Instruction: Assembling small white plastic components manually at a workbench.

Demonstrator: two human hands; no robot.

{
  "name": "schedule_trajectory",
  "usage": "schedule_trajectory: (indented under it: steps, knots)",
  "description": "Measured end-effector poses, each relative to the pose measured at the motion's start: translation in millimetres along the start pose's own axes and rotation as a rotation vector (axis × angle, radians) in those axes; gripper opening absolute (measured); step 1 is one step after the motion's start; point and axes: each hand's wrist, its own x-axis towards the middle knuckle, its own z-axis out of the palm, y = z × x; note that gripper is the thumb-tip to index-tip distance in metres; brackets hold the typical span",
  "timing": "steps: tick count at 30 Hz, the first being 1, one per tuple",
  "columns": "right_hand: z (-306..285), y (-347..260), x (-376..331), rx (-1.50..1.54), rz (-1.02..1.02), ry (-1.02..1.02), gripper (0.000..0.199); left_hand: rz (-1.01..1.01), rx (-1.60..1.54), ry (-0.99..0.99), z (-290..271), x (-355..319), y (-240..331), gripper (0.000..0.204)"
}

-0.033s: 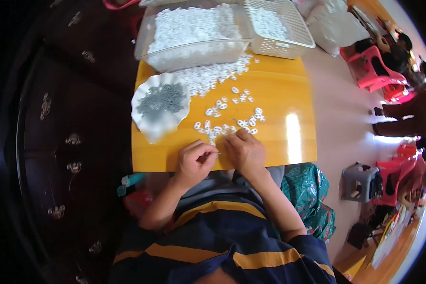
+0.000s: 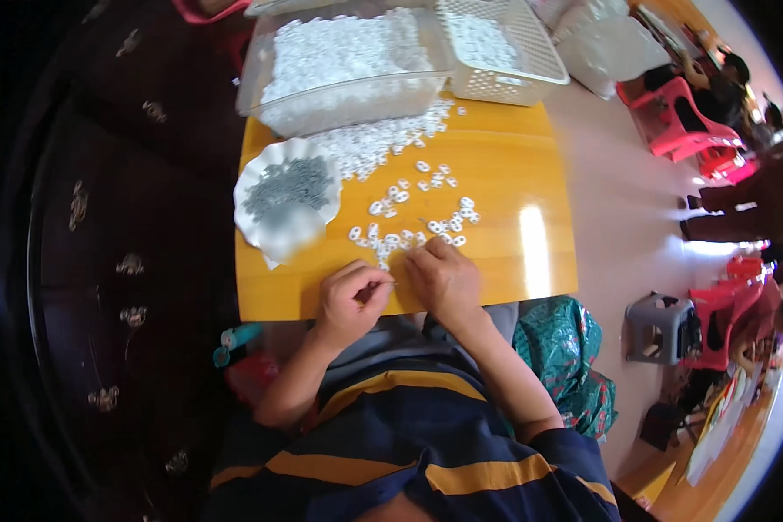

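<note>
My left hand (image 2: 350, 302) is closed in a pinch above the near edge of the table, with the tip of a small thin pin-like piece (image 2: 394, 283) showing at its fingertips. My right hand (image 2: 445, 277) is beside it, fingers bent down and drawn together at the near side of the scattered small white plastic pieces (image 2: 392, 240); whatever is under its fingertips is hidden. These pieces are oval with dark holes. To the left, a white scalloped plate (image 2: 243, 196) holds a heap of thin grey pieces (image 2: 297, 184), its near part covered by a blurred pale patch.
A clear plastic bin (image 2: 357, 96) full of white pieces stands at the table's far side, next to a white perforated basket (image 2: 505, 87). More pieces spill before the bin. Dark cabinets (image 2: 130, 348) flank the left; a green bag (image 2: 557, 339) sits right. People sit farther right.
The whole view has shifted slightly, so the table sits a little farther left. Both hands keep nearly the same pose.
</note>
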Motion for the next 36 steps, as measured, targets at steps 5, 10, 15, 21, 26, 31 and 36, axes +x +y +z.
schedule_trajectory:
  steps: [5, 10, 15, 21, 26, 31, 36]
  knots:
    - [8.1, 1.0, 3.5, 0.047, 0.066, -0.034, 0.008, -0.026, 0.063, -0.03, -3.2, -2.1, 1.7, 0.004]
    - [5.5, 7.1, 17.2, 0.085, 0.137, -0.113, 0.012, -0.025, 0.046, -0.07, 0.2, 0.1, 3.6, 0.003]
    - [0.9, 11.1, 24.2, 0.072, 0.185, -0.239, 0.018, 0.038, 0.072, -0.127, 3.3, 0.4, 0.7, 0.003]
    - [9.0, 13.1, 27.6, 0.049, 0.108, -0.207, 0.023, 0.004, 0.072, -0.097, 6.7, -6.4, 1.8, 0.003]
    - [8.1, 12.8, 26.3, 0.042, 0.032, -0.253, 0.02, -0.013, 0.063, -0.097, 10.1, -5.4, 5.4, 0.002]
    - [-17.5, 5.6, 22.4, 0.268, -0.04, -0.063, 0.02, 0.0, 0.034, -0.058, 11.5, -1.6, 11.6, 0.004]
    - [-41.2, 5.7, -4.2, 0.706, 0.246, -0.101, 0.021, 0.076, 0.042, -0.037, 17.7, 7.6, 26.3, 0.005]
